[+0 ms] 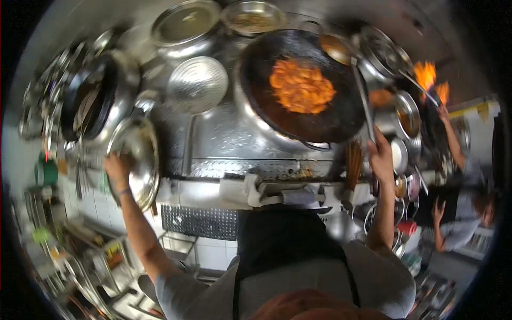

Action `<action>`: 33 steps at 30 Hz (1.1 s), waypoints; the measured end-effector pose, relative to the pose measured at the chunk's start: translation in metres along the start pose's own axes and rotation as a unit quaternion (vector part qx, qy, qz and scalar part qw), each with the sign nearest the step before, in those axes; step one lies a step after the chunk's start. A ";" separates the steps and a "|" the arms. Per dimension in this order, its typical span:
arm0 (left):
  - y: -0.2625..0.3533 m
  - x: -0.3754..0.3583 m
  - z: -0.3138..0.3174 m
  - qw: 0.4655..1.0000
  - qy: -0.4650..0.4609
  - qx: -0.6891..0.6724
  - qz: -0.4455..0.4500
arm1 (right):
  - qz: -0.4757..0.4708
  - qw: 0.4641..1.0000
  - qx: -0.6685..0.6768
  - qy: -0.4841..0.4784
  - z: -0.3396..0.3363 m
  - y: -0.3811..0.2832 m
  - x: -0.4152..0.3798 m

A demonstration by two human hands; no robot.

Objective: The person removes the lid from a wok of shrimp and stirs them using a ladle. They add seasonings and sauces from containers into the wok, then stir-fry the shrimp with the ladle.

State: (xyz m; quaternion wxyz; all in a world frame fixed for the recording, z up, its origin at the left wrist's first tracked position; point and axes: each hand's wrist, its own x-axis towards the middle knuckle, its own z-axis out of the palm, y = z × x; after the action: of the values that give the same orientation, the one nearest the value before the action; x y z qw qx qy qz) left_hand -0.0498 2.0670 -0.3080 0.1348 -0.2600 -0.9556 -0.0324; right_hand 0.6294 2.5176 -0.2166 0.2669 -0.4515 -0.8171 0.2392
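My left hand is closed at the left rim of a shiny round metal bowl, with some of its fingers hidden. My right hand is wrapped round the long handle of a ladle. The ladle's head lies at the upper right rim of a large black wok and holds brownish liquid. Orange-red pieces of food sit in a heap in the wok. Between my hands, a perforated skimmer rests on the steel stove top, its handle pointing toward me.
A second dark wok stands at the left. Two metal basins, one a round basin, are at the back. Pots, including a steel pot, line the right side. Flames rise near a co-worker's hand. Folded cloths lie along the front edge.
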 end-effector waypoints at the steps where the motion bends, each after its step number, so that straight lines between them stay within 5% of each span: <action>1: -0.020 0.005 0.014 0.999 -0.004 0.048 0.006 | 0.045 0.999 -0.013 -0.018 -0.003 -0.015 0.010; 3: -0.068 0.020 0.060 0.989 0.051 0.141 0.002 | 0.081 0.995 -0.010 -0.053 -0.001 -0.018 0.030; 4: -0.077 0.024 0.071 0.991 0.063 0.118 0.001 | 0.025 0.997 -0.061 -0.033 0.011 -0.005 0.039; 5: -0.084 0.025 0.073 0.993 0.073 0.095 -0.001 | 0.069 0.995 -0.041 -0.051 0.019 -0.010 0.047; 6: -0.085 0.033 0.067 0.993 -0.105 0.024 -0.053 | 0.094 0.992 -0.052 -0.059 0.028 -0.010 0.053; 9: -0.082 0.026 0.056 0.995 -0.073 -0.073 -0.007 | 0.066 0.986 -0.099 -0.120 0.037 -0.033 0.056; 10: -0.115 0.035 0.092 0.969 -0.044 -0.237 -0.058 | 0.069 0.981 -0.103 -0.149 0.033 -0.040 0.055; 12: -0.073 0.021 0.039 0.996 -0.041 -0.078 -0.005 | -0.005 0.967 -0.207 -0.147 0.018 -0.041 0.041; 16: -0.050 0.002 -0.002 0.999 -0.001 -0.052 -0.018 | -0.055 0.950 -0.283 -0.122 -0.036 -0.048 0.023; 22: -0.028 -0.028 -0.061 0.997 0.026 -0.068 -0.012 | 0.049 0.980 -0.186 -0.043 -0.072 -0.030 -0.065; 27: 0.020 -0.047 -0.125 0.991 0.089 -0.102 0.019 | 0.124 0.991 0.013 -0.056 -0.016 0.024 -0.127; 33: 0.061 -0.041 -0.151 0.979 0.119 -0.158 0.051 | 0.053 0.996 0.043 -0.057 -0.045 0.002 -0.133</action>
State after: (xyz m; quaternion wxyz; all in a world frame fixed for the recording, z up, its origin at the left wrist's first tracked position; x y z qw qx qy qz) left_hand 0.0510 2.0799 -0.1740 0.2065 -0.3204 -0.9012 -0.2064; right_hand 0.7199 2.4100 -0.2141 0.2261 -0.4681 -0.7946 0.3136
